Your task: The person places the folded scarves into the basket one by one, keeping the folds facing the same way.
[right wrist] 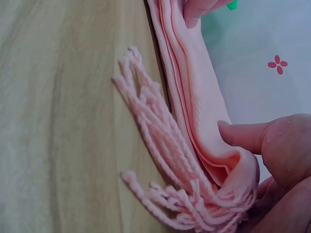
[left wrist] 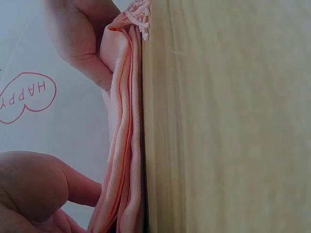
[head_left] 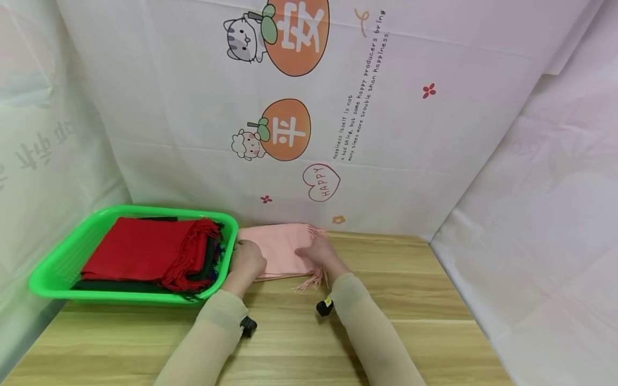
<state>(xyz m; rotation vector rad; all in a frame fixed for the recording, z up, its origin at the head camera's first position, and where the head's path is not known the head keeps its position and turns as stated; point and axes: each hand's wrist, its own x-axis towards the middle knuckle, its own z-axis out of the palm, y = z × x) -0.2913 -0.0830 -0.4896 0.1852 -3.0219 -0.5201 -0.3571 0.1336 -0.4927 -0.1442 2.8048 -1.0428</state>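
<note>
A folded pink scarf [head_left: 282, 249] lies on the wooden table, its layers stacked and its fringe spilling out at the right end. My left hand [head_left: 248, 260] grips the scarf's left end, right beside the green basket. In the left wrist view the thumb [left wrist: 82, 187] of that hand presses on the top layer. At the fringed end my right hand [head_left: 322, 253] holds the scarf, thumb [right wrist: 243, 136] on top and the other fingers curled behind the fold, partly hidden. Loose pink tassels [right wrist: 160, 131] hang toward the table's near side.
A green plastic basket [head_left: 38, 276] stands on the left, with a folded red scarf [head_left: 140, 249] on top of darker ones inside. The wood-grain table [head_left: 410, 300] meets a printed white cloth [head_left: 386, 187] at the back. Plain white cloth [head_left: 545, 257] hangs along the right side.
</note>
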